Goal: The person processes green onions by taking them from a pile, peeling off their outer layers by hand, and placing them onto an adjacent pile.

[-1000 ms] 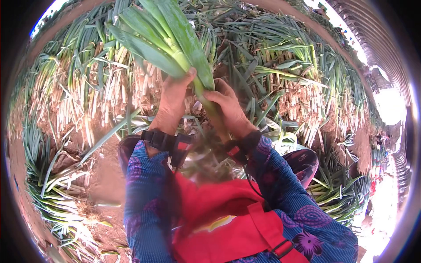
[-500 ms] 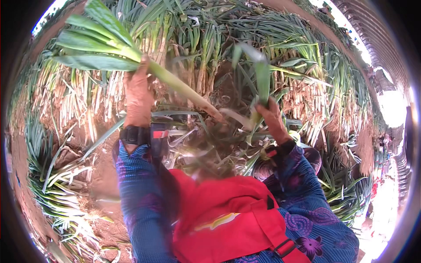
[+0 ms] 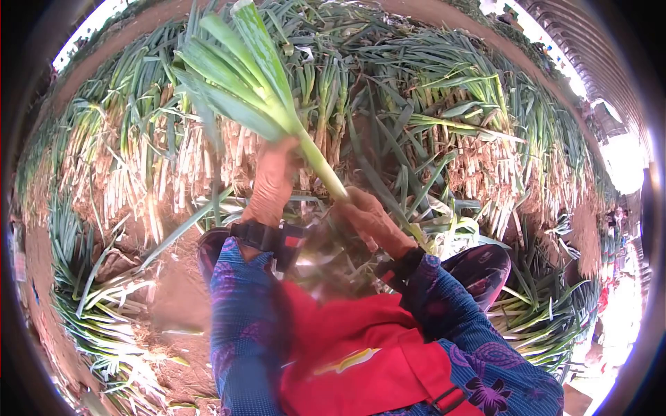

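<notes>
A thick leek (image 3: 320, 165) slants across the middle, its green leaves fanned out to the upper left. My left hand (image 3: 275, 177) is closed around it just below the leaves. Lower down, the fingers of my right hand (image 3: 371, 218) are wrapped on the pale stem, hiding its root end. Stripped leaves (image 3: 454, 229) lie in a litter on the ground beneath and beside my right hand.
Dense rows of leeks (image 3: 479, 166) stretch along the far side, roots toward me. More leeks lie in a pile at the left (image 3: 104, 305) and another at the right (image 3: 548, 312). A red apron (image 3: 347, 347) covers my lap, with a dark shoe (image 3: 482, 270) to its right.
My right hand has let go of a torn leaf and taken hold of the leek's lower stem. My left hand has moved right and slightly down with the leek, which now stands steeper.
</notes>
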A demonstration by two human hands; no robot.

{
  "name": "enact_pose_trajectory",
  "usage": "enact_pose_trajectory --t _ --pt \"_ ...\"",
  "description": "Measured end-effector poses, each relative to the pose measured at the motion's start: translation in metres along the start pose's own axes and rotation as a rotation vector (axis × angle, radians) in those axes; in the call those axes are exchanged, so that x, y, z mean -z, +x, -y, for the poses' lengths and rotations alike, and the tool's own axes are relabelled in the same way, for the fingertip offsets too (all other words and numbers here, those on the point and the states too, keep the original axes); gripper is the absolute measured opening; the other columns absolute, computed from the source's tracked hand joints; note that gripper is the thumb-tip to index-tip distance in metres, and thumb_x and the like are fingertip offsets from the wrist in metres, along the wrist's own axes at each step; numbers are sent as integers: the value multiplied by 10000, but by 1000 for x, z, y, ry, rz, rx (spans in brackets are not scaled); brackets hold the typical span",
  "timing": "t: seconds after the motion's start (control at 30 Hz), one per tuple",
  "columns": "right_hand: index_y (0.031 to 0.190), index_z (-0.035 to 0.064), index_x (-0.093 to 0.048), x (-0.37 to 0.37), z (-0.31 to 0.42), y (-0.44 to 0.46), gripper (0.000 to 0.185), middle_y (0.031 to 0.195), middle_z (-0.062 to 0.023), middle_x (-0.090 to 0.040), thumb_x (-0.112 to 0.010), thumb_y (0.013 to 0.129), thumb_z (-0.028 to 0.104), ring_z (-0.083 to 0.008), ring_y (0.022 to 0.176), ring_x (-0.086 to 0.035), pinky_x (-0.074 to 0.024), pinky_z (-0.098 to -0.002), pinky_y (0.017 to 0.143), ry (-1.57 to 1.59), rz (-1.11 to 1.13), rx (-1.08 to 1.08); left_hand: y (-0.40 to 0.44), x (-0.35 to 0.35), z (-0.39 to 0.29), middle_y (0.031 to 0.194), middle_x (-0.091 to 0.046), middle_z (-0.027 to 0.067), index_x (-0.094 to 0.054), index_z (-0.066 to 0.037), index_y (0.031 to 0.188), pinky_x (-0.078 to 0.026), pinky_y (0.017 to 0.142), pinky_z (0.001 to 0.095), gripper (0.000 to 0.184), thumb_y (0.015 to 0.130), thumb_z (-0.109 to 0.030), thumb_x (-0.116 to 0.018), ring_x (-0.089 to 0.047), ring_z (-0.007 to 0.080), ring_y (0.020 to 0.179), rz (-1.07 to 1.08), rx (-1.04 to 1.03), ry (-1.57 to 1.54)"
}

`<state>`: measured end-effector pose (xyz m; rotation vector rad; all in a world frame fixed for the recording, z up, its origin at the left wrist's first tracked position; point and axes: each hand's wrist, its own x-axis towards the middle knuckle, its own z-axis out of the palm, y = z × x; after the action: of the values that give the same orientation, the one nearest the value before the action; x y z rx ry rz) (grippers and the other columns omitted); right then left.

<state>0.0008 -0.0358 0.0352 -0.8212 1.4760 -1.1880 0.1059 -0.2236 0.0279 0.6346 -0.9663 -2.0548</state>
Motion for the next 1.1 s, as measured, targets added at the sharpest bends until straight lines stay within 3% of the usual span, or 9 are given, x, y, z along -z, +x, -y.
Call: enact_pose_trajectory --t 0.2,0.3,0.5,0.8,1.1 --pt "1081 30 -578 11 -41 8 287 781 -7 -560 -622 900 247 -79 688 -507 -439 -249 619 -152 -140 156 2 1 4 942 -605 74 -517 -34 1149 -552 619 353 390 804 -180 -627 -629 213 774 36 13 54" --pt "1086 47 -592 8 -44 5 295 803 -57 -626 -653 868 236 -107 720 -568 -467 -279 664 -276 -328 233 -2 -4 9 954 -630 101 -532 -38 1120 -550 684 396 338 790 -109 -515 -641 233 802 64 -71 49" --pt "1112 47 -597 1 -34 -1 319 808 -68 -671 -674 838 193 -136 725 -625 -485 -286 694 -395 -448 162 2 -5 16 917 -650 110 -529 -19 1103 -564 617 372 322 790 -78 -479 -655 226 749 -36 -100 134" --pt "1083 34 -624 7 -41 -3 326 860 -76 -679 -719 792 146 -136 776 -631 -499 -282 733 -273 -437 205 1 -2 25 889 -655 116 -551 -1 1048 -579 609 396 254 825 -93 -470 -667 243 730 -29 -129 74" --pt "1099 26 -628 19 -45 2 368 886 -92 -671 -745 763 121 -131 794 -625 -505 -287 728 -237 -426 195 3 2 27 895 -633 106 -489 -58 1092 -582 626 461 244 851 -91 -472 -674 282 763 26 -106 -12"
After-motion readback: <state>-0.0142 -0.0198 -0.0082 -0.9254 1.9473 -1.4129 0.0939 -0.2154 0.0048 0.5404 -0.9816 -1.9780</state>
